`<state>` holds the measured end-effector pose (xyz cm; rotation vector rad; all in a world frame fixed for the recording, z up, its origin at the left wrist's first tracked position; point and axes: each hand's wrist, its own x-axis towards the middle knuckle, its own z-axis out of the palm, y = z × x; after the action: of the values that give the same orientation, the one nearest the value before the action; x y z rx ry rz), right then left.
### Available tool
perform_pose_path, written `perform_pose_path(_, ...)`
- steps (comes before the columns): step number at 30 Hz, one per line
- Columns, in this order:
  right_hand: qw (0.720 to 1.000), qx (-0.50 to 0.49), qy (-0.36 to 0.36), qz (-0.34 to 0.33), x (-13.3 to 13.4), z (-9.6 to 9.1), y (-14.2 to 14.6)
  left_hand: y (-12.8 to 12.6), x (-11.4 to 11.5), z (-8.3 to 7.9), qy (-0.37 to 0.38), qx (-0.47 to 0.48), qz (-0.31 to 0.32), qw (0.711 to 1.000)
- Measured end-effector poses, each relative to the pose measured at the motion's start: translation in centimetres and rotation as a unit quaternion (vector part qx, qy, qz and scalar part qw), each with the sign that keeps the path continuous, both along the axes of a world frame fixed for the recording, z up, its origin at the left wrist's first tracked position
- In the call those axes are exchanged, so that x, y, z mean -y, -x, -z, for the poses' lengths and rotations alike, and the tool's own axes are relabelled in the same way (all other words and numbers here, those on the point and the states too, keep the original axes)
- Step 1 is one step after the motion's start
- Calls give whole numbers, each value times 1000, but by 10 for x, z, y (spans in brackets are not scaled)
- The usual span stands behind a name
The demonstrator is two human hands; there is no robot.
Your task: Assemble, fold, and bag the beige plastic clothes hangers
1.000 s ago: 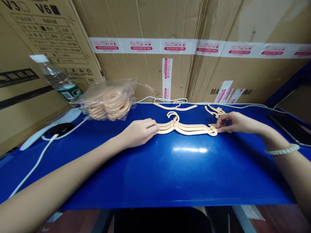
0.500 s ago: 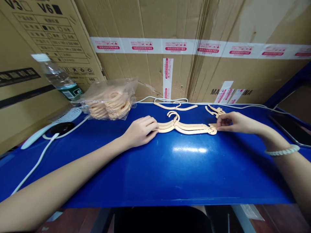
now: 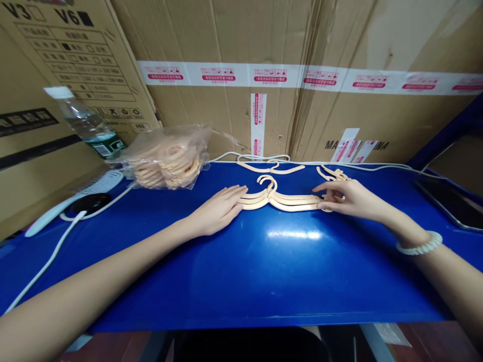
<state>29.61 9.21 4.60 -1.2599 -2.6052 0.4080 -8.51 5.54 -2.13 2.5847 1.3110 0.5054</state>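
Observation:
A small stack of cream-coloured clothes hangers (image 3: 292, 202) lies flat on the blue table, hooks pointing away from me. My left hand (image 3: 217, 208) rests over the stack's left end with its fingers stretched out, covering the tips there. At the right end, my right hand (image 3: 350, 198) has thumb and index finger apart; the thumb touches or nearly touches the hangers. It partly hides that end of the stack. Just behind it are several loose cream pieces (image 3: 330, 173), partly covered by the hand. One single hanger (image 3: 269, 168) lies farther back, near the cardboard.
On the left are a clear plastic bag (image 3: 166, 161) full of cream hangers, a water bottle (image 3: 88, 123), a white brush-like object (image 3: 75, 201) and a black round object (image 3: 91, 202) with a white cable. A dark phone-like slab (image 3: 453, 201) lies right. Cardboard boxes (image 3: 211, 115) stand behind.
My left fingers have straightened over the hangers' left end. My right hand has shifted left and its thumb and index finger have spread; the small end piece it was touching is now mostly hidden.

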Motion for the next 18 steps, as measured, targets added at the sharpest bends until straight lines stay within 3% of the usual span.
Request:
perform_pose_path(10, 1000, 27, 1, -13, -2, 9, 4, -2, -3, 1, 12, -9, 8, 1000)
perform_pose_path(18, 1000, 14, 5, -9, -3, 10, 3, 0, -5, 4, 0, 46, 19, 999)
